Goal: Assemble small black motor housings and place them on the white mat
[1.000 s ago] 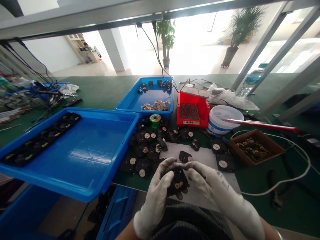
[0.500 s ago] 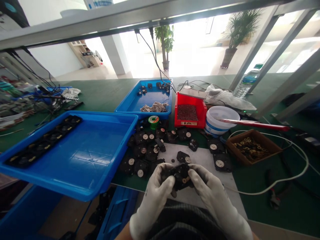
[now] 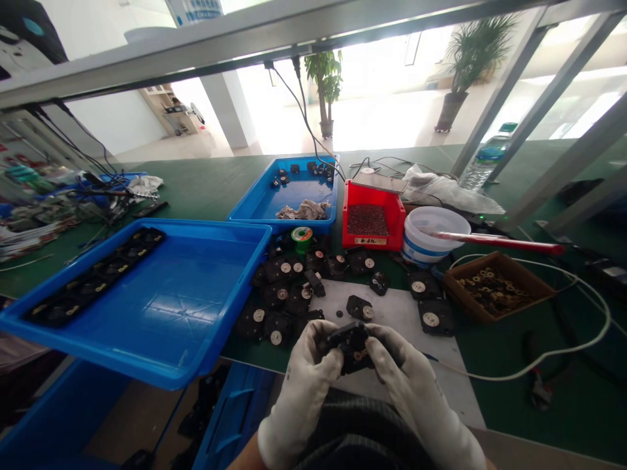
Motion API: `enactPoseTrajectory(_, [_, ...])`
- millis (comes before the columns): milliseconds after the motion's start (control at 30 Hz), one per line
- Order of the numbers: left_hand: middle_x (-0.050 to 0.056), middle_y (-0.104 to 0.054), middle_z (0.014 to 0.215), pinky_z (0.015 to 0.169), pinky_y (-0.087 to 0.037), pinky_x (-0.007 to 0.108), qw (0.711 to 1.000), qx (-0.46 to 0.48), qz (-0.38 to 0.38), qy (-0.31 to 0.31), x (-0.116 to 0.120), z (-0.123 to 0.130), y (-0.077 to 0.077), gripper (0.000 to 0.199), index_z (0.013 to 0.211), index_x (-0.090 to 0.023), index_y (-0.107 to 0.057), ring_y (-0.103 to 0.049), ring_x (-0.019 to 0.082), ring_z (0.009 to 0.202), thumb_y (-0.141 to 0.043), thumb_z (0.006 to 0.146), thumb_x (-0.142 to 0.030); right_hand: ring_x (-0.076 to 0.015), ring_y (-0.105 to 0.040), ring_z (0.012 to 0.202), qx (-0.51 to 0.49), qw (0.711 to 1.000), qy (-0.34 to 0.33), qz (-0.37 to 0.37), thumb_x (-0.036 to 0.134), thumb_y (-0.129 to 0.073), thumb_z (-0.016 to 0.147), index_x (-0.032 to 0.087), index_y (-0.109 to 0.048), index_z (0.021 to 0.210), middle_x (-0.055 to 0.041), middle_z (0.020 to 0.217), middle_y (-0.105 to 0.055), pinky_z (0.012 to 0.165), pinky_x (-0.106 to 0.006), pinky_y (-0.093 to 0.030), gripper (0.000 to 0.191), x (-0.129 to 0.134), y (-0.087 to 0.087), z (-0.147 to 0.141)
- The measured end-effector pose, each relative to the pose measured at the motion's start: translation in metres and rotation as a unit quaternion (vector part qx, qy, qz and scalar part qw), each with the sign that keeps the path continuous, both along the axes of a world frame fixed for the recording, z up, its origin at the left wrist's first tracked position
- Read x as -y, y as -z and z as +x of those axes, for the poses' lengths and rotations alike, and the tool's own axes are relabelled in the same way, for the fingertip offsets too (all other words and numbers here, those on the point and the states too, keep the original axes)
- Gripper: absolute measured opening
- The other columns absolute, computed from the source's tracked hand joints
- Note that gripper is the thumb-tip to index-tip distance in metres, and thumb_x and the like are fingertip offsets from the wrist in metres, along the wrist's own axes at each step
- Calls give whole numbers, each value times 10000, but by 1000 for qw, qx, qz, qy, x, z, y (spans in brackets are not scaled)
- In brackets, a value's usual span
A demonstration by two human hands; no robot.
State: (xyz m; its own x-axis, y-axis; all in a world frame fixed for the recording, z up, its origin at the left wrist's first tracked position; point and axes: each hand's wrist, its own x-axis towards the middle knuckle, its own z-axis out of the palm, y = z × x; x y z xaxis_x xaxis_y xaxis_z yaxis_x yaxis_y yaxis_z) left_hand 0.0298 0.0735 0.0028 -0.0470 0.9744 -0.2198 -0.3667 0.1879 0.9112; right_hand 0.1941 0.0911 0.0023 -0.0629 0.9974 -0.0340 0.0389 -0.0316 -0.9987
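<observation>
Left hand (image 3: pixel 306 385) and right hand (image 3: pixel 414 385) together, clamped on black plastic housing (image 3: pixel 351 349) at lower centre of frame, above white sheet (image 3: pixel 406 320); possible fault: brass rings (image 3: pixel 360 356) on housing dropping onto sheet through slack grip or excessive tilt.

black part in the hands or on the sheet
In the hands: left hand and right hand hold the black part above the white sheet.
</observation>
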Motion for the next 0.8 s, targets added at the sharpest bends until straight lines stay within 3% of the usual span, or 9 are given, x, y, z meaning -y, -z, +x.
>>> enactPoseTrajectory(233, [32,-690,1005,828,-558,276,1000,20,4,18,4,0,5,287,1081,-202,-657,-662,184,932,-831,878,-306,-250,-772,886,8,999,-3,37,642,-647,948,192,-769,1021,-111,967,-810,815,-304,-648,473,1,-1,2])
enactPoseTrajectory(533, [28,-670,1066,957,-530,346,999,38,-16,36,10,3,-3,239,1123,-219,-648,-628,210,1043,-768,917,-238,-260,-784,908,16,998,-1,58,575,-632,979,205,-775,1045,-114,996,-819,816,-318,-661,403,1,-1,2])
enactPoseTrajectory(800, [22,-696,1062,963,-517,332,997,57,-41,16,14,7,-6,255,1107,-219,-660,-643,215,1067,-778,882,-205,-246,-766,985,22,998,-11,50,523,-606,1021,216,-750,1120,-90,1016,-804,862,-291,-636,353,5,18,3])
